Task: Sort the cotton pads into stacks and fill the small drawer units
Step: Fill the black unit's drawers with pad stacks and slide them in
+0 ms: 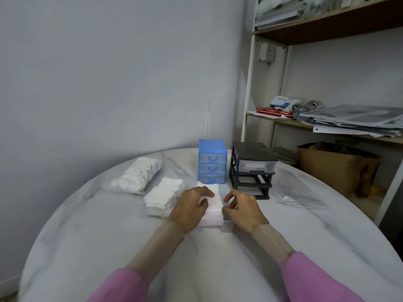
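A round white surface (109, 225) carried everything, and the blue drawer unit (212, 161) near its far edge served as the landmark. That unit stood upright with its three clear drawers pushed in. Just to the right of it stood a black drawer unit (253, 168), its top drawer in place and the lower bays showing as open frames.

Directly in front of the blue drawer unit, a stack of white cotton pads (212, 209) sat in a small clear drawer (227, 227) that rested on the surface. The left hand (190, 207) gripped the stack from its left side, fingers (205, 191) curled over the top pads. The right hand (242, 211) held the stack's right side, its fingers bent and the thumb against the pads' edge. Both wrists wore beige cuffs under pink sleeves (316, 277).

Left of the blue drawer unit and nearer the person lay a second, looser pile of pads (162, 196), just beside the left hand. Further left of that lay a clear bag (137, 174) full of white pads. An empty-looking clear plastic bag (294, 188) lay to the right of the black unit.
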Action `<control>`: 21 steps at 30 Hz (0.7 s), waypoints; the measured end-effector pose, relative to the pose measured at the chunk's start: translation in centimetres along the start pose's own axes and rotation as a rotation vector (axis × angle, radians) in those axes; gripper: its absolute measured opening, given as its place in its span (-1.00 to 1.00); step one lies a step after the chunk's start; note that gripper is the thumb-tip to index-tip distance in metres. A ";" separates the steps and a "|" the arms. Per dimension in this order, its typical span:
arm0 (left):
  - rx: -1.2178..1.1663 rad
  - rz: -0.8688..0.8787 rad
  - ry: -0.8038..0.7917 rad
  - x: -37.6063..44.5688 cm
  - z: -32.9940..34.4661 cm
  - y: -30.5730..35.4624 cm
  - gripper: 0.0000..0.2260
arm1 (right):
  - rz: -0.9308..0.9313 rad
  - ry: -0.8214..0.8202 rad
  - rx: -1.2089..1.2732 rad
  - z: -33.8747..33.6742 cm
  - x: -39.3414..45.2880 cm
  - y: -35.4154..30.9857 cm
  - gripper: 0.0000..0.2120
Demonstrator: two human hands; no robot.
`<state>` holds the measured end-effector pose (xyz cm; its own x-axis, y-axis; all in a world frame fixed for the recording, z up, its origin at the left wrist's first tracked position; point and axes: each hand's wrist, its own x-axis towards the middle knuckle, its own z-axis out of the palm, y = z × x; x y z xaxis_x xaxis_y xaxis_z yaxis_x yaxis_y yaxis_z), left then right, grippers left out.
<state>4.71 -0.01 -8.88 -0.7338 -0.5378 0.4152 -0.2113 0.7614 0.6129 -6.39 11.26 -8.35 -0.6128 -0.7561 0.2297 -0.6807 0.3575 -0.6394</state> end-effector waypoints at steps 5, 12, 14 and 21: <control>-0.123 -0.021 0.019 -0.2 1.4 1.4 -0.75 | 0.029 0.027 -0.056 -2.4 -1.6 2.2 -0.86; -0.385 -0.199 -0.003 0.3 3.1 3.2 -0.71 | 0.078 0.101 -0.182 -5.7 -2.8 4.4 -0.90; -0.451 -0.244 0.002 0.4 3.3 3.4 -0.72 | 0.062 0.166 -0.167 -6.1 -2.8 4.1 -0.88; -0.399 -0.274 0.021 0.9 3.4 3.1 -0.67 | 0.045 -0.136 -0.413 -3.1 -3.1 0.6 -0.29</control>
<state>1.17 3.05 -8.92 -0.6718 -0.7095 0.2129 -0.1282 0.3944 0.9100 -6.17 15.49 -7.20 -0.6062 -0.7900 0.0919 -0.7747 0.5603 -0.2930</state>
